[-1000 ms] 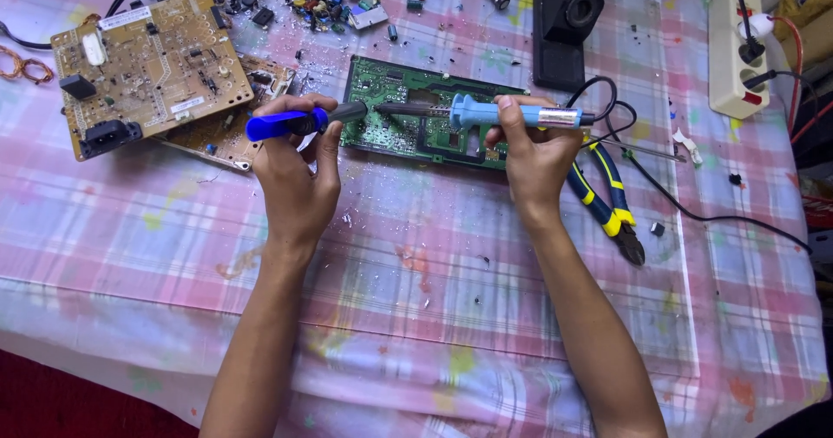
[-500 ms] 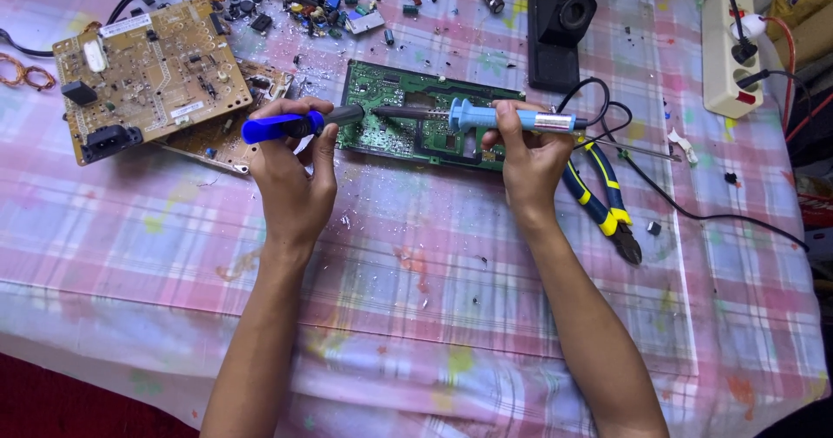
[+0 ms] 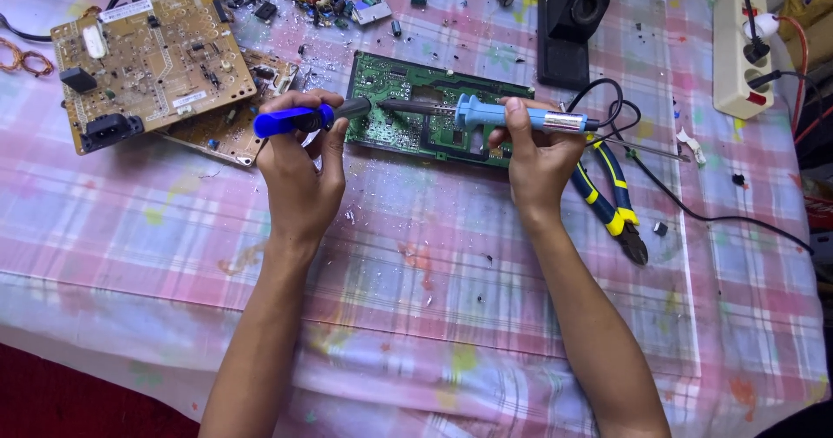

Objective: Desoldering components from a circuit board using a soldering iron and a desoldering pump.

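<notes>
With the left hand gripping the blue-handled desoldering pump and right hand pinching the light-blue soldering iron, I'd keep both tips meeting steady on the green circuit board upper-centre on the desk.

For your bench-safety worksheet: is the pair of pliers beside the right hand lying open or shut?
Shut. The pliers lie flat on the tablecloth beside the right hand, dark jaws closed to one point; only the blue-and-yellow handles stand slightly apart.

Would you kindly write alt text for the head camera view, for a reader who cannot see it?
The left hand holds a blue desoldering pump and the right hand a blue soldering iron, tips meeting over a green circuit board on a pink plaid tablecloth. Pliers lie to the right.
</notes>
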